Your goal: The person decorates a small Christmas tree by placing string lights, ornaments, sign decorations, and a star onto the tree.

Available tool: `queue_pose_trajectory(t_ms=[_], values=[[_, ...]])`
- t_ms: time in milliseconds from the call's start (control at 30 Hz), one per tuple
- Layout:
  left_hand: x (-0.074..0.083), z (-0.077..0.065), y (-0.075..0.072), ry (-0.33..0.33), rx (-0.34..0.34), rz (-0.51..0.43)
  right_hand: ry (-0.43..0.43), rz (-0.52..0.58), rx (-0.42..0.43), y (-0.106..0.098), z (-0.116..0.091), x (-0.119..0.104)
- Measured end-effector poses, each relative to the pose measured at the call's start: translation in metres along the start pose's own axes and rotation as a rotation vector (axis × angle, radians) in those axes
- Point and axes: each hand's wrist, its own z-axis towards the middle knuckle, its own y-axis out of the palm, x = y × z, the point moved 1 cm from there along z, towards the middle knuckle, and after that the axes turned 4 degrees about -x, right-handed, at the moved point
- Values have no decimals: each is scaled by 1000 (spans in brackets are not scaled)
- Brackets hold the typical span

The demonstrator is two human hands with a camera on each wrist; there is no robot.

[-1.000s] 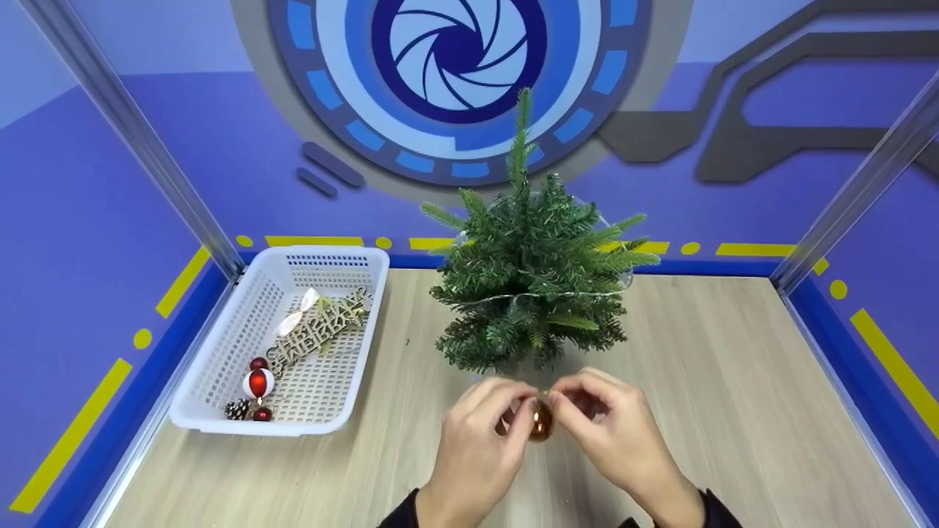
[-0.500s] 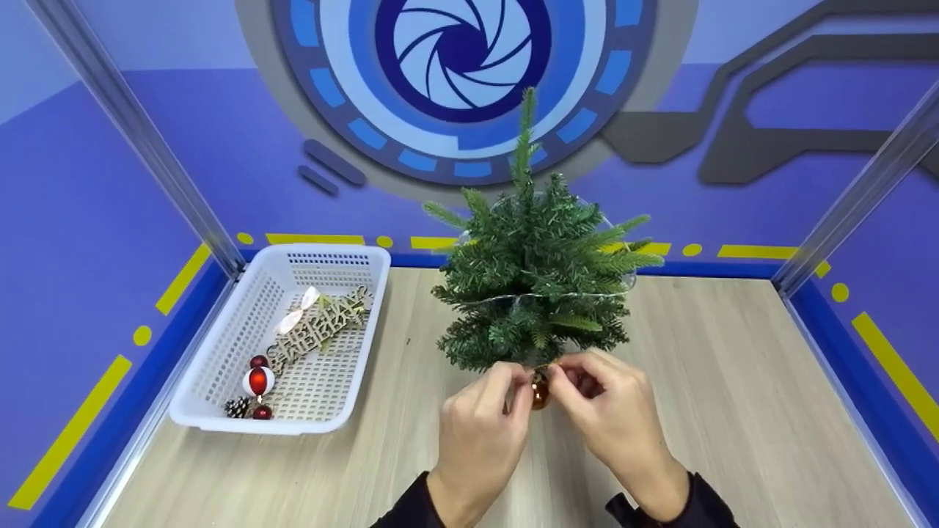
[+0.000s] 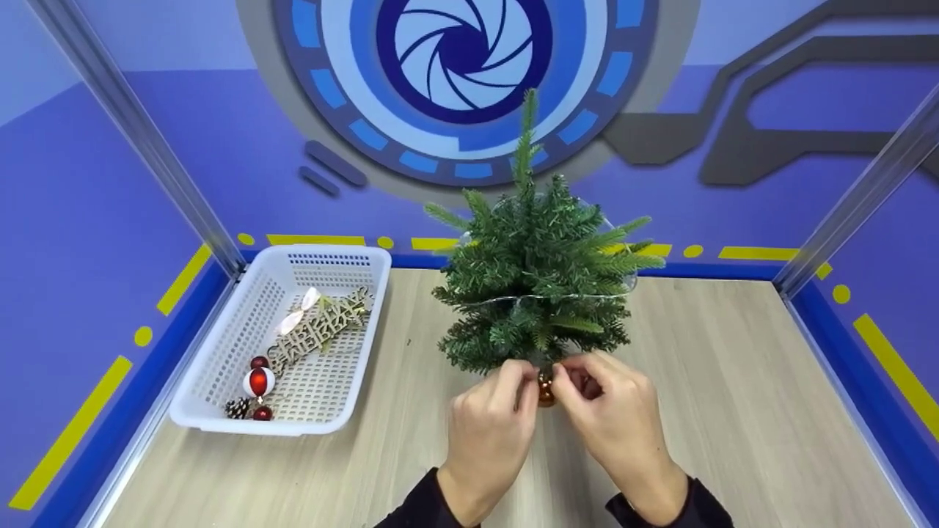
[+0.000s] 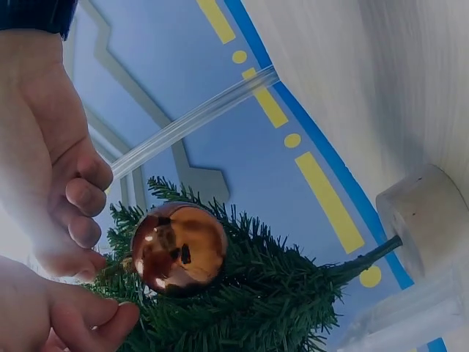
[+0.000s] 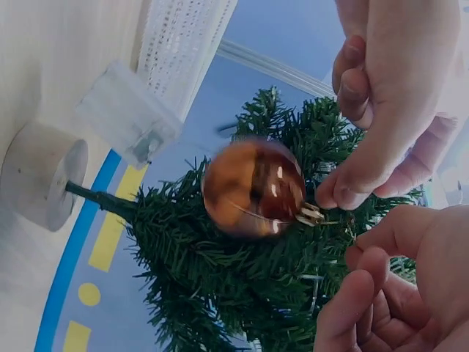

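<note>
Left hand (image 3: 490, 422) — reaches forward, fingers curled, thumb and fingertips pinching a thin gold cord (image 5: 332, 222). Right hand (image 3: 616, 411) — angles inward opposite, fingers likewise curled, pinching the same cord. Copper ball (image 5: 253, 187): hangs below the fingertips, before the green tree's (image 3: 532, 279) lower branches.

From my distant post I see that the person wears long black sleeves. In the head view, the left sleeve (image 3: 425, 507) comes in just past six o'clock, the right sleeve (image 3: 708, 507) between four and five; at its nine o'clock side, the cuff (image 3: 622, 507) makes a loose dark fold. In the left wrist view, near ten o'clock, this same right sleeve looks rather bluish-black. Both hands are bare.
</note>
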Motion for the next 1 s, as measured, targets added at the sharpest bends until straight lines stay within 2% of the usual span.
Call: queue_pose_trajectory(t_ms=[200, 533, 700, 900, 1000], values=[[1, -2, 0, 4, -9, -25, 34, 17, -30, -5, -2, 2], [3, -2, 4, 8, -66, -69, 85, 93, -77, -10, 1, 9], [3, -2, 5, 13, -71, -70, 77, 71, -77, -10, 5, 11], [3, -3, 5, 12, -78, -87, 76, 41, -144, -11, 6, 14], [3, -3, 5, 9, -83, -94, 60, 21, -151, -11, 5, 16]])
